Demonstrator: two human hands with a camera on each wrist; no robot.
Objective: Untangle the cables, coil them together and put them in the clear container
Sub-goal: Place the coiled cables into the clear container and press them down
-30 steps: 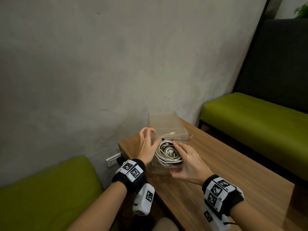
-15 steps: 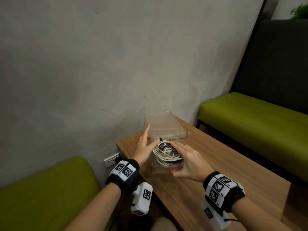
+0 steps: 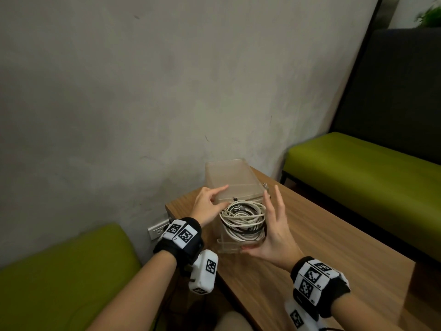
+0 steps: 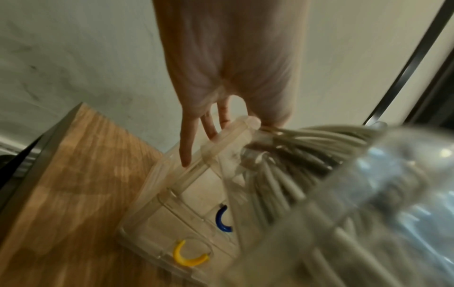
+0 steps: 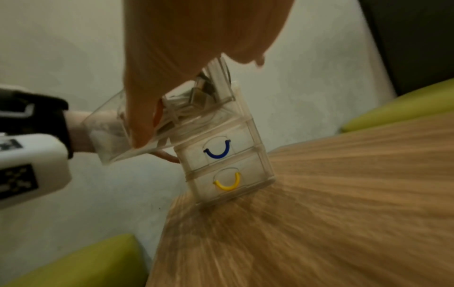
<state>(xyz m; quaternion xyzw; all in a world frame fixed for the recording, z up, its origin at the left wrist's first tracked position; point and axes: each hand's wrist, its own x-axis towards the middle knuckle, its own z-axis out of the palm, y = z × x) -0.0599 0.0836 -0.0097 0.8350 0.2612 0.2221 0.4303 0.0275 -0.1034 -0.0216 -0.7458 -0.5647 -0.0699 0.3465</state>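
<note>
Head view: small clear plastic drawer unit stands at the far corner of the wooden worktop, against the grey wall. Top drawer pulled out toward the person; coiled bundle of white and black cables lies inside it. Left hand at the drawer's left side, index finger stretched onto the unit's front top edge, thumb touching the coil's left rim. Right hand stands edge-on at the drawer's right side, fingers straight and spread apart, thumb under the drawer's near front edge; palm just beside the coil. Green cushioned bench seats left and right of the worktop.

Left wrist view: blurred. Left-hand fingers extended and apart, tips on the clear frame beside the drawer. White cable strands just right of the fingers, inside the clear drawer wall. Below the fingers, blue curved handle and yellow curved handle on the lower drawers.

Right wrist view: right thumb tip presses the pulled-out drawer's front wall; whether the other fingers touch anything, cannot tell. Blue handle and yellow handle sit below the open drawer.
</note>
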